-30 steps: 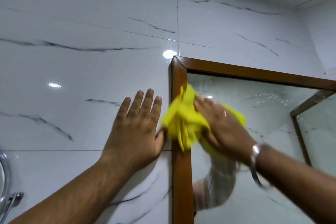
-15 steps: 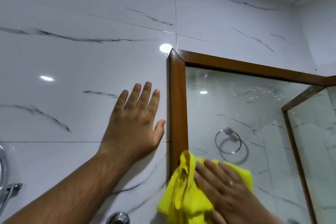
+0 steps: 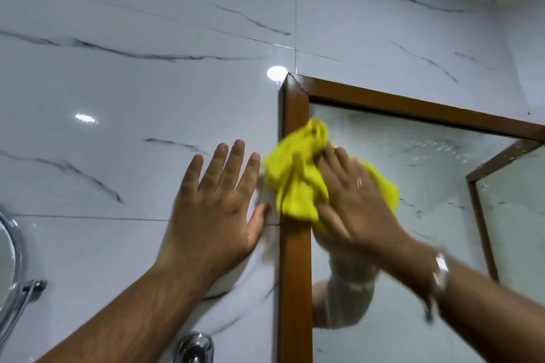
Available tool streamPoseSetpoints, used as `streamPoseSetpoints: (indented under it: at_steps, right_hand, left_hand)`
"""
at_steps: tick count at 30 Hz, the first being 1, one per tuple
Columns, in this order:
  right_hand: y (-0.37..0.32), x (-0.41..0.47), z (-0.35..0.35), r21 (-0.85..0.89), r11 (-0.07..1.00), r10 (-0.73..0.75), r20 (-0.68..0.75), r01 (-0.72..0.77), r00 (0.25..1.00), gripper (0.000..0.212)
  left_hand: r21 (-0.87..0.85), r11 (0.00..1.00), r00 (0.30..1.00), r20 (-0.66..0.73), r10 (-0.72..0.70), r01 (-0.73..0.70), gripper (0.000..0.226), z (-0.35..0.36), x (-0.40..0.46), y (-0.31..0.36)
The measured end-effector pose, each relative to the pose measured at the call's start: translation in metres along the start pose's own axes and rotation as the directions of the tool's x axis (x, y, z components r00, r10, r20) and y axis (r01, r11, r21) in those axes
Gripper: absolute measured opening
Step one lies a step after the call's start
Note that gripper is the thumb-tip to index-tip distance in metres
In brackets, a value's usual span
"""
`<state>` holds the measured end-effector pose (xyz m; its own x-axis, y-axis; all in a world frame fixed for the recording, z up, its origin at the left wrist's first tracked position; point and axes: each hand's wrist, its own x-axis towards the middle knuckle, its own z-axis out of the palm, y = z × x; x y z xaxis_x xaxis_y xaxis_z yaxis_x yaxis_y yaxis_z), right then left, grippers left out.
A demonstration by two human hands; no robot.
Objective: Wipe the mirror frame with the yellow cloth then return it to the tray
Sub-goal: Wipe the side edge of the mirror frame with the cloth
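1. Wiping is the step in hand: the right hand (image 3: pixel 358 200) presses the yellow cloth (image 3: pixel 298 177) flat-palmed against the left upright of the mirror frame (image 3: pixel 295 274), a little below the top-left corner.
2. The cloth is bunched, lying partly over the brown wood and partly over the mirror glass (image 3: pixel 413 156); its left edge spills just past the frame onto the tiled wall (image 3: pixel 118 97).
3. The right hand grasps the cloth loosely, fingers spread over it rather than clenched; the thumb curls under its lower edge. Blur on this hand suggests a moving stroke.
4. The left hand (image 3: pixel 218 200) is released and holds nothing, spread flat on the wall just beside the frame, apparently as a brace.
5. The top rail of the frame runs off to the right; by my judgement it and the far sides remain to be covered.
6. The next move calls for keeping pressure on the narrow wood and gathering the loose cloth edges.
7. The tray is not in view, so the return step lies further off.
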<state>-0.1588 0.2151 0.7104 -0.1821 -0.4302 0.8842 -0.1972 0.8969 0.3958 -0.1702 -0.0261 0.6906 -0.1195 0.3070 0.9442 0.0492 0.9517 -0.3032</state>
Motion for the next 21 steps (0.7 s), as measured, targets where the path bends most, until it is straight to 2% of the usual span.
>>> streamPoseSetpoints:
  at_steps: [3,5,7,10,14,17,21]
  right_hand:
    - [-0.015,-0.065,0.011,-0.019,0.99,-0.142,0.049,0.143,0.989,0.066]
    - [-0.004,-0.051,0.008,-0.059,0.981,-0.181,0.074,0.186,0.981,0.066]
    - [0.008,-0.008,-0.001,-0.052,0.994,-0.093,0.024,0.094,0.995,0.068]
    - [0.027,0.063,-0.015,0.014,0.99,0.141,-0.053,-0.14,0.989,0.065]
    - [0.025,0.085,-0.02,0.053,0.985,0.164,-0.053,-0.162,0.985,0.066]
    - [-0.005,0.023,-0.002,0.098,0.985,0.144,-0.05,-0.139,0.988,0.07]
    - [-0.076,-0.132,0.042,0.108,0.989,0.098,0.01,-0.098,0.995,0.06]
  left_hand:
    - [0.028,0.999,1.0,0.001,0.023,-0.023,0.079,0.005,-0.012,0.003]
    - [0.044,0.999,1.0,-0.002,0.019,-0.019,0.081,0.005,-0.011,0.004]
    - [0.038,0.999,1.0,-0.003,0.014,-0.014,0.082,0.006,-0.01,0.004]
    - [0.021,1.0,1.0,-0.022,0.005,-0.004,0.079,0.006,-0.013,0.004]
    - [0.027,0.999,0.999,-0.015,-0.03,0.03,0.077,0.003,-0.018,0.007]
    - [0.033,0.998,0.998,-0.012,-0.054,0.055,0.073,0.005,-0.035,0.016]
    - [0.037,0.999,1.0,-0.008,-0.025,0.025,0.072,0.014,-0.064,0.023]
